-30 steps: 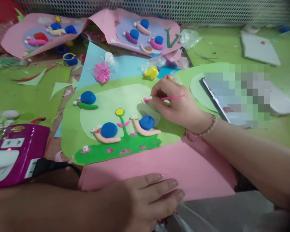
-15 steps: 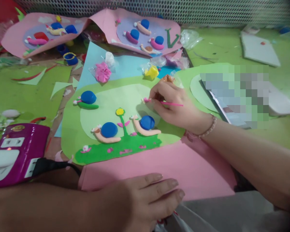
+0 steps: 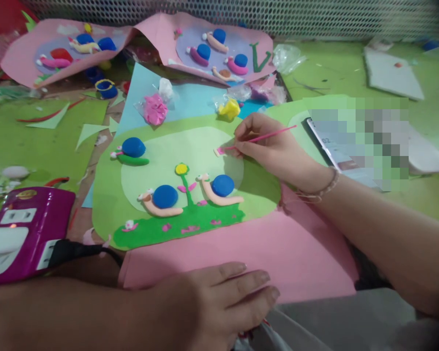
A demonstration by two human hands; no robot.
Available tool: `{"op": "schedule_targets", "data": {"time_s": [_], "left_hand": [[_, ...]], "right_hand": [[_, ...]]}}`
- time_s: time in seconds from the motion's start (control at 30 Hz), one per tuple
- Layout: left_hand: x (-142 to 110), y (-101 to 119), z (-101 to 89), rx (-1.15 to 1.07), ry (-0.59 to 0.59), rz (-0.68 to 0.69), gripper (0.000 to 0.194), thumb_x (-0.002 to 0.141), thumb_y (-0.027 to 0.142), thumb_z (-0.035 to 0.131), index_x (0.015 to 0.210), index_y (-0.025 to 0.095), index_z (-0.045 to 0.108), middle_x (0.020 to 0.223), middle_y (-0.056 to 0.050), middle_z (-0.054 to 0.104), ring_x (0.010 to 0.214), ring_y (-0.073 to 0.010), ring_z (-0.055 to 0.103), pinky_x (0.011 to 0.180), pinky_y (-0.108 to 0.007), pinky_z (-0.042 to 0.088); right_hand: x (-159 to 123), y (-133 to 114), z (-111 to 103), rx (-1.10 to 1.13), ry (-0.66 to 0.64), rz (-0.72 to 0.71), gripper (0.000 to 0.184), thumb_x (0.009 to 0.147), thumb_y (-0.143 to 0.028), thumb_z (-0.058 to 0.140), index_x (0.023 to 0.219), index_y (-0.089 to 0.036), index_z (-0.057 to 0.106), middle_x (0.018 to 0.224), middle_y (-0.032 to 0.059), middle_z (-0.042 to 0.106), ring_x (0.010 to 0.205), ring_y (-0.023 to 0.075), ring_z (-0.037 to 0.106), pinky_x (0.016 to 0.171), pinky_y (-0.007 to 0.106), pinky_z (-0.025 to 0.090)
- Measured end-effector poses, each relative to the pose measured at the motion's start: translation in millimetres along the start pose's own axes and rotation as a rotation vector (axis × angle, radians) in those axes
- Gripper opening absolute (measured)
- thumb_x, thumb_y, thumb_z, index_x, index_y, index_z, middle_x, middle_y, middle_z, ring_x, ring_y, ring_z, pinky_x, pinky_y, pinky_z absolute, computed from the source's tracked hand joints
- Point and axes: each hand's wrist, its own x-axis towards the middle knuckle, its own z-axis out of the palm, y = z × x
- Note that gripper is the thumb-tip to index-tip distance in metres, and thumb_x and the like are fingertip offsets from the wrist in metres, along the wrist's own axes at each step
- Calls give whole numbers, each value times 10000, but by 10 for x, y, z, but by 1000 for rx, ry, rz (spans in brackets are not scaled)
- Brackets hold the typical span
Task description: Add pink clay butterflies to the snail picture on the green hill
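Observation:
My right hand (image 3: 267, 148) pinches a thin pink stick (image 3: 274, 134) like a modelling tool, its tip at a small pink and cream clay piece (image 3: 218, 151) on the pale green paper (image 3: 157, 146). My left hand (image 3: 230, 297) lies with fingers stretched near the front edge of a pink paper sheet (image 3: 307, 258). On the green picture sit clay snails with blue shells: one with a green body (image 3: 133, 150) at the upper left and two with peach bodies, a left one (image 3: 164, 197) and a right one (image 3: 223, 187). A yellow clay flower (image 3: 182, 169) stands between them.
Behind lie wrapped pink clay (image 3: 155, 109), yellow clay (image 3: 230, 109) and two pink snail pictures (image 3: 151, 34). A phone (image 3: 322, 141), partly blurred, is at the right. A purple power strip (image 3: 54, 214) with a black plug lies at the left; a white board (image 3: 391, 73) lies at the back right.
My right hand has shifted right and opened its pinch away from the clay piece; the stick's rear end has swung upward. The left hand stays in place.

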Motion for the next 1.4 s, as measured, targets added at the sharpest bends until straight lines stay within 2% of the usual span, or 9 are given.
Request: {"op": "schedule_targets", "data": {"time_s": [0.17,0.37,0.63,0.77,0.93,1.23,1.4], "left_hand": [[-1,-7,-8,14,-13,14,377,974,198,323,1212,193,615,1400,48,494,1322,-163,390,1154,-297,260],[-6,-10,-6,29,-26,22,388,975,198,308,1215,190,613,1408,43,485,1325,-170,389,1150,-303,267],[16,-67,-96,47,-81,72,386,973,234,319,1252,184,582,1425,33,466,1327,-165,397,1131,-291,311],[20,-68,-101,51,-83,71,381,974,228,323,1241,192,591,1424,38,468,1325,-168,401,1130,-295,314],[-1,-9,-14,16,-35,20,388,976,207,308,1241,178,589,1416,39,477,1332,-171,384,1149,-306,277],[9,-34,-62,16,-63,31,389,982,216,301,1222,197,606,1420,38,471,1337,-162,378,1144,-297,285],[16,-28,-64,43,-51,33,383,976,211,314,1221,213,609,1412,59,479,1322,-152,399,1141,-287,294]], "right_hand": [[26,-3,-15,205,52,126,168,711,-11,543,731,-171,498,686,-15,542,645,106,609,580,247,482],[56,31,-14,193,2,139,207,702,-16,622,759,-180,508,688,0,596,687,141,634,620,285,524],[94,58,-16,241,25,208,215,722,-26,624,776,-189,494,686,3,641,703,159,670,649,314,562],[98,51,-23,269,13,185,237,709,-2,610,767,-196,486,654,-22,622,673,144,664,632,292,559],[91,0,-15,198,14,208,236,721,17,595,778,-187,491,697,3,644,703,154,671,672,305,567],[84,-31,-10,192,-33,209,244,719,-75,683,793,-206,492,696,3,630,750,166,664,728,341,592],[91,-10,-8,163,-42,182,234,719,-116,700,753,-206,487,686,14,620,748,175,658,706,347,588]]}}
